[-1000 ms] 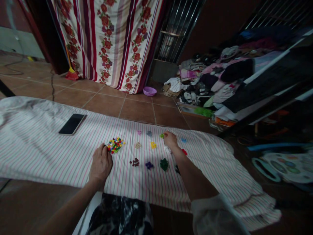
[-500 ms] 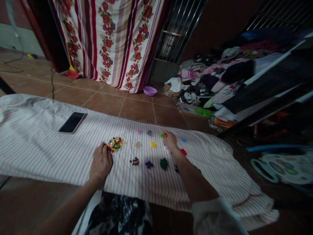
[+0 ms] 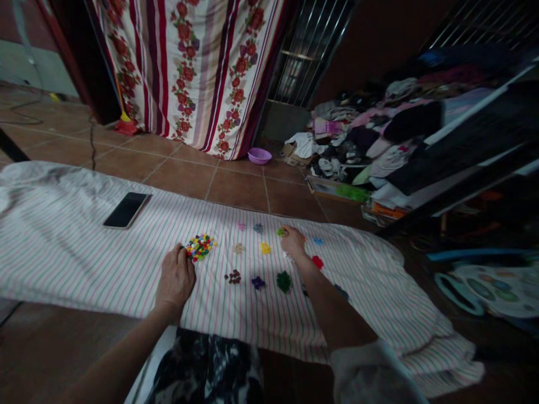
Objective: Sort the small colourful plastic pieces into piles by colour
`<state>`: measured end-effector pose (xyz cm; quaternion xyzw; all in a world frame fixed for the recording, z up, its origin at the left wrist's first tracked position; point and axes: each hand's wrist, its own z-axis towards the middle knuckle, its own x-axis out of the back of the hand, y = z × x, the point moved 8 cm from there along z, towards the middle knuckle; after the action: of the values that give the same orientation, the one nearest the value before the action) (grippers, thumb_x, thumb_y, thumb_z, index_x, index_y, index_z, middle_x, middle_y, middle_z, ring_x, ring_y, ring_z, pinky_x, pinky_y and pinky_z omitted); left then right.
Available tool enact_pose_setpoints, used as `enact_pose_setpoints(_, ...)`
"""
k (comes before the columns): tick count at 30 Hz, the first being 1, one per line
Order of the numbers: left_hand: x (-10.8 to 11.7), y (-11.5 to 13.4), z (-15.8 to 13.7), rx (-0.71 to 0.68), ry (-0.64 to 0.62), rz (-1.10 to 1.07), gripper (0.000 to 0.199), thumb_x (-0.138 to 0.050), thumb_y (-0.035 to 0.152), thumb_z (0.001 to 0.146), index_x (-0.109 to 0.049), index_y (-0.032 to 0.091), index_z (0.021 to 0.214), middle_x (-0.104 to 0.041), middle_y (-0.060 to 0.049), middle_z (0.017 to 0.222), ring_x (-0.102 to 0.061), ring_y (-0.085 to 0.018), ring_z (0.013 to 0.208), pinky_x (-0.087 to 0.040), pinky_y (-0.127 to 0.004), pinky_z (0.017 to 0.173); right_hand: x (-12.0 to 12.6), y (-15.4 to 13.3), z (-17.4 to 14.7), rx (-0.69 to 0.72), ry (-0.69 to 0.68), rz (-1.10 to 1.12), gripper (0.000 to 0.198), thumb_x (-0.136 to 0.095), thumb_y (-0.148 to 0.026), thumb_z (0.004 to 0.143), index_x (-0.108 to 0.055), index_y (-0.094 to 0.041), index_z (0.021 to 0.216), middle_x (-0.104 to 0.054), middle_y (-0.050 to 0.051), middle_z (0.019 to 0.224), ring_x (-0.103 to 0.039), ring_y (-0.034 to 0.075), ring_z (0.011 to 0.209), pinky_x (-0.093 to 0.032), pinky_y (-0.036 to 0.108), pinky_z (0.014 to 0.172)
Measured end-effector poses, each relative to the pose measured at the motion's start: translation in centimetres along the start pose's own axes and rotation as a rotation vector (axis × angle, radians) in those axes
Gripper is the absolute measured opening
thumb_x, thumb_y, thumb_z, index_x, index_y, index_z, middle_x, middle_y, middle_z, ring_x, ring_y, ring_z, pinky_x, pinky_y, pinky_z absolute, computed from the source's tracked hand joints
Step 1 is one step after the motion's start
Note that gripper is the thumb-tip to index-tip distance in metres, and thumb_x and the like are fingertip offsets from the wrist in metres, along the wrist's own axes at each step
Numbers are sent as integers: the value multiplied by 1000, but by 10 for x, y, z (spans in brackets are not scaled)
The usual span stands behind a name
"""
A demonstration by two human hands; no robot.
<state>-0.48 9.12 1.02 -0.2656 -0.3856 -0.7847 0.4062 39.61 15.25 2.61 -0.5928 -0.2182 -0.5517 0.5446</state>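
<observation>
My left hand [image 3: 176,275] rests on the striped cloth [image 3: 84,264], its fingers bent together at the left edge of a mixed pile of small colourful pieces [image 3: 201,247]. Whatever its fingertips may hold is hidden. My right hand [image 3: 293,241] reaches over the cloth, fingers pinched beside a small light green pile [image 3: 281,232]; I cannot make out a piece between them. Around it lie single-colour piles: yellow [image 3: 265,248], grey [image 3: 258,228], pink [image 3: 241,226], beige [image 3: 239,248], brown [image 3: 233,276], dark blue [image 3: 258,283], dark green [image 3: 283,281], red [image 3: 317,262] and light blue [image 3: 318,241]. A white pile is partly covered by my right hand.
A phone [image 3: 127,210] lies on the cloth at the left. Beyond are a tiled floor, a purple basin [image 3: 259,156], a flowered curtain [image 3: 189,73] and a red broom [image 3: 126,124]. Heaped clothes [image 3: 357,129] fill the back right, near a dark slanting bar [image 3: 421,207].
Both hands stay nearly in place, the left at the mixed pile and the right at the light green pile. The view has shifted very slightly.
</observation>
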Motion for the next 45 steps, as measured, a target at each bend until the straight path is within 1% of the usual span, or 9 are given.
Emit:
enact_pose_setpoints(3, -3, -1, -1, 1, -27, -22, 31, -35, 23, 92, -50, 16, 119, -54, -20, 129, -48, -32, 126, -41, -55, 105, -1, 5, 1, -55, -5, 7, 40, -50, -7, 76, -75, -20, 106, -76, 9, 102, -69, 22, 99, -49, 28, 88)
enact_pose_setpoints(8, -4, -2, -1, -2, -49, -18, 31, -35, 23, 92, -50, 15, 118, -55, -19, 127, -47, -32, 127, -41, -54, 107, -2, 7, 2, -75, -5, 75, 47, -50, -5, 72, -73, -22, 109, -76, 6, 102, -69, 21, 100, -50, 28, 89)
enact_pose_setpoints(15, -1, 2, 0, -24, -11, 46, 31, -33, 24, 94, -50, 13, 117, -53, -22, 129, -49, -32, 122, -44, -52, 103, 0, 9, 2, -92, -22, 93, 37, -55, -12, 76, -74, -22, 105, -76, 6, 99, -69, 21, 97, -50, 29, 89)
enact_pose_setpoints(22, 0, 2, -1, -51, 11, 102, 31, -35, 23, 94, -49, 9, 118, -52, -24, 131, -50, -32, 123, -44, -51, 105, -2, 10, 4, -55, -16, 91, 35, -51, -10, 78, -73, -19, 103, -75, 8, 98, -69, 22, 95, -51, 31, 87)
enact_pose_setpoints(27, -1, 2, -3, -66, 22, 88, 31, -37, 21, 94, -48, 11, 120, -54, -22, 130, -50, -32, 125, -45, -52, 105, 6, 0, 2, 41, 75, 60, 41, -44, -6, 78, -73, -16, 104, -74, 11, 102, -67, 22, 98, -50, 33, 91)
enact_pose_setpoints(31, 0, 0, -3, -35, 25, 72, 31, -36, 21, 94, -49, 10, 120, -53, -22, 131, -50, -31, 124, -44, -51, 106, 17, -28, -6, 185, 165, 89, 41, -42, -8, 80, -73, -16, 104, -72, 12, 105, -65, 24, 99, -49, 37, 94)
enact_pose_setpoints(34, -1, -1, -2, 1, 15, 58, 31, -35, 21, 94, -51, 9, 118, -53, -23, 130, -51, -31, 123, -44, -50, 106, 18, -59, -17, 295, 171, 171, 37, -43, -11, 82, -74, -17, 101, -73, 11, 103, -65, 23, 98, -50, 37, 93)
enact_pose_setpoints(40, 0, -4, -1, 51, 5, 21, 30, -34, 23, 96, -52, 11, 116, -53, -22, 131, -53, -30, 122, -45, -50, 105, -5, -130, -62, 487, 0, 292, 29, -50, -13, 85, -75, -20, 98, -73, 7, 98, -65, 20, 93, -50, 33, 88)
enact_pose_setpoints(45, 0, -4, 0, 51, 28, -12, 30, -32, 26, 97, -52, 13, 115, -55, -22, 131, -53, -30, 122, -47, -51, 103, -36, -179, -111, 537, -166, 357, 29, -50, -13, 90, -73, -23, 104, -71, 4, 100, -64, 16, 95, -49, 29, 88)
